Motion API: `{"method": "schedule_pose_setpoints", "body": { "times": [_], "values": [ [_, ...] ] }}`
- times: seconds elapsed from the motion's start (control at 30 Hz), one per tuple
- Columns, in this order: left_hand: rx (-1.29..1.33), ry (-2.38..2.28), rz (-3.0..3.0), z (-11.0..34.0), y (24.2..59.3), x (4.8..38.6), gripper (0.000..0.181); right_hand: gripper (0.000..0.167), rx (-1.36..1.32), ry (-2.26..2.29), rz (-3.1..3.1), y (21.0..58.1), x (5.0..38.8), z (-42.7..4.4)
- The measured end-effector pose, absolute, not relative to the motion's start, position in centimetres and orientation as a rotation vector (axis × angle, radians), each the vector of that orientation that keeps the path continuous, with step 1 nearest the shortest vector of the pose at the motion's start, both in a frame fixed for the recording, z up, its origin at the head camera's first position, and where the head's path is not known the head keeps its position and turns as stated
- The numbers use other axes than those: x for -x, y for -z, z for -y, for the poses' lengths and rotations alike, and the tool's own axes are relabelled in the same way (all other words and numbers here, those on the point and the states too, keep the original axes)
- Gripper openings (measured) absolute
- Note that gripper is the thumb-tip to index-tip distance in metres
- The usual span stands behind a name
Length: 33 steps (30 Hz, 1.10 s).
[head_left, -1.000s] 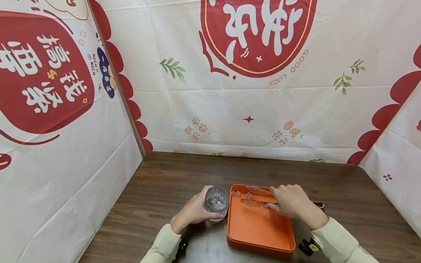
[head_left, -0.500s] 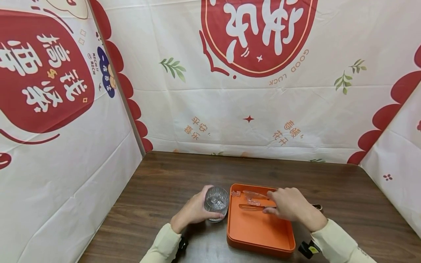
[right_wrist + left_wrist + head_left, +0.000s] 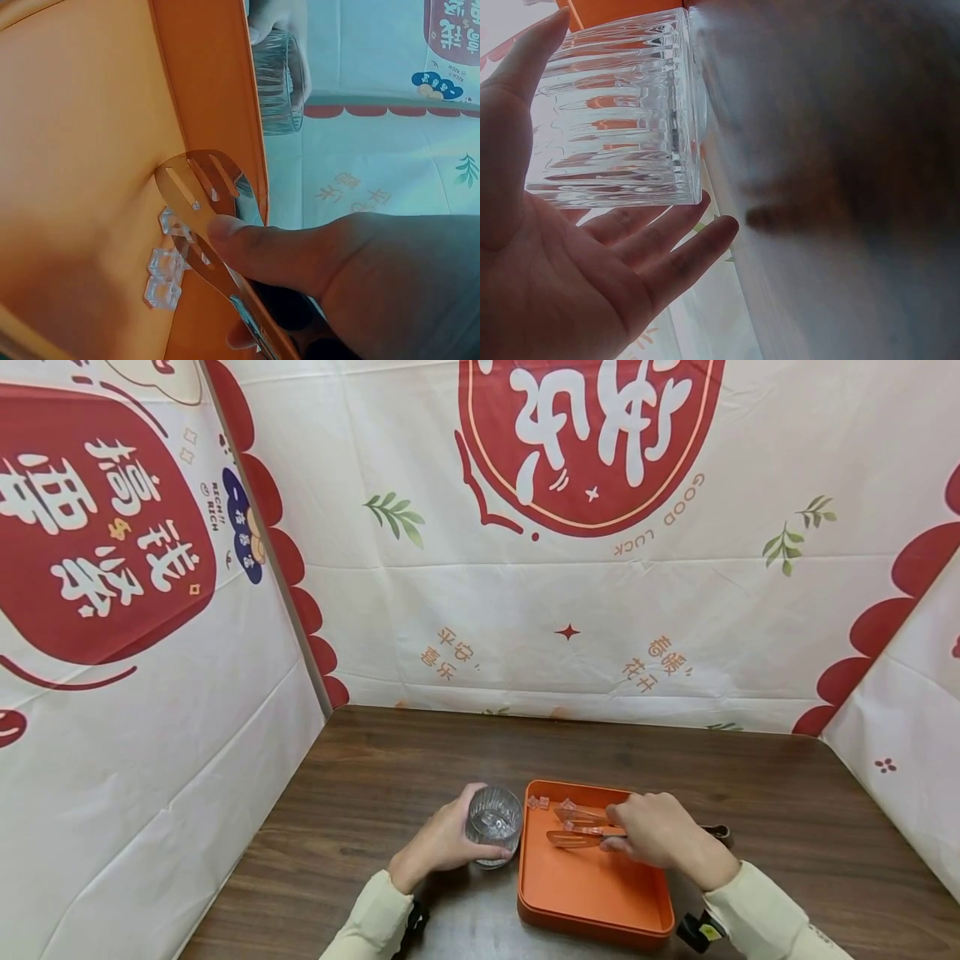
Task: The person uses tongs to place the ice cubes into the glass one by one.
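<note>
My left hand (image 3: 446, 837) holds a ribbed clear glass (image 3: 495, 814) upright on the table, thumb on the near side and fingers round the far side. Beside it stands a shallow orange tray (image 3: 592, 893). Over the tray my right hand (image 3: 663, 832) grips slotted tongs (image 3: 573, 840), their two heads parted and low inside it. Several clear cubes (image 3: 163, 264) lie along the tray's far left part. At least one cube (image 3: 569, 827) shows between the tong heads; whether they pinch it I cannot tell. The glass (image 3: 615, 112) has something clear inside, hard to make out.
The tray's raised rim (image 3: 522, 860) stands close to the glass on its right. Dark wood table (image 3: 375, 760) surrounds both. White printed cloth (image 3: 570, 593) hangs behind and at the sides. A dark device (image 3: 701, 932) sits at my right wrist.
My right hand has shifted slightly toward me. The tong heads have moved nearer and drawn somewhat closer together around the cubes. Left hand and glass have stayed put.
</note>
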<state>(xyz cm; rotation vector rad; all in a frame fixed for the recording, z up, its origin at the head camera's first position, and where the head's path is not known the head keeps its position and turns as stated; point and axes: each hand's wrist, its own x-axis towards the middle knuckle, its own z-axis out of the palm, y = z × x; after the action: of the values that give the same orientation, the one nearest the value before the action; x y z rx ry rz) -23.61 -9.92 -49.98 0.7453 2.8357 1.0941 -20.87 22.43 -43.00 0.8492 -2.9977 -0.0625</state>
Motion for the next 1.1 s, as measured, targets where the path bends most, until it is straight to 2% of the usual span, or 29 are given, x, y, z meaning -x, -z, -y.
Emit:
{"method": "schedule_pose_setpoints", "body": {
  "times": [0.47, 1.1],
  "values": [
    [-0.760, -1.125, -2.807, 9.98, 50.30, 23.31, 0.094, 0.027, -0.853, 0.042, 2.992, 43.76, 21.15, -22.83],
    [-0.757, -1.126, -2.821, 10.01, 50.20, 23.60, 0.095, 0.030, -0.902, 0.060, 2.901, 43.60, 21.36, -23.02]
  ]
}}
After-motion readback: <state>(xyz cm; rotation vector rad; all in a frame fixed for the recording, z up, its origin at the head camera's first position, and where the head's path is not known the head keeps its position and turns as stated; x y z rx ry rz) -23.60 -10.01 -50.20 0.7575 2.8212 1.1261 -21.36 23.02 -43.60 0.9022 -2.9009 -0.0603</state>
